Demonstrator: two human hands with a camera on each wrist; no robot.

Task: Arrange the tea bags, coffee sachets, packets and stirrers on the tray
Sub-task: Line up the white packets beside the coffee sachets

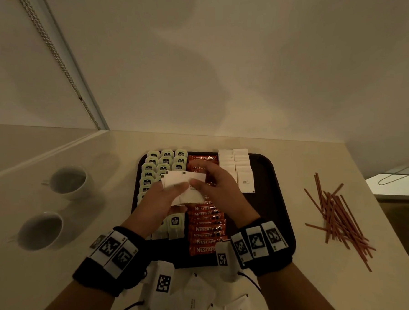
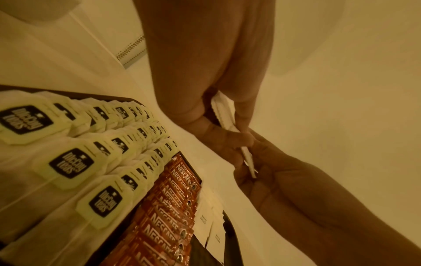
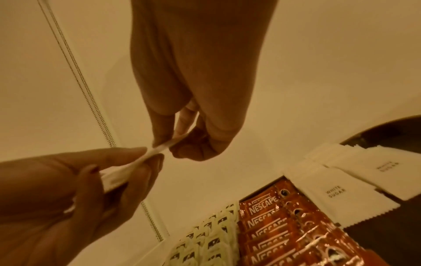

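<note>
Both hands hold a small stack of white sugar packets point(image 1: 183, 179) above the middle of the dark tray point(image 1: 272, 198). My left hand point(image 1: 168, 199) pinches its left end and my right hand point(image 1: 217, 187) pinches the right end. The wrist views show the stack point(image 2: 224, 115) edge-on between thumbs and fingers point(image 3: 159, 149). On the tray lie columns of green tea bags point(image 1: 166, 160), a column of orange coffee sachets point(image 1: 206, 235) and white sugar packets point(image 1: 243, 174) at the back right. Brown stirrers point(image 1: 337, 216) lie in a loose heap on the counter right of the tray.
Two white cups point(image 1: 68, 182) point(image 1: 40, 231) stand on the counter left of the tray. Several loose white packets point(image 1: 196, 297) lie at the counter's front edge below my wrists. A wall runs behind the tray. The counter ends just right of the stirrers.
</note>
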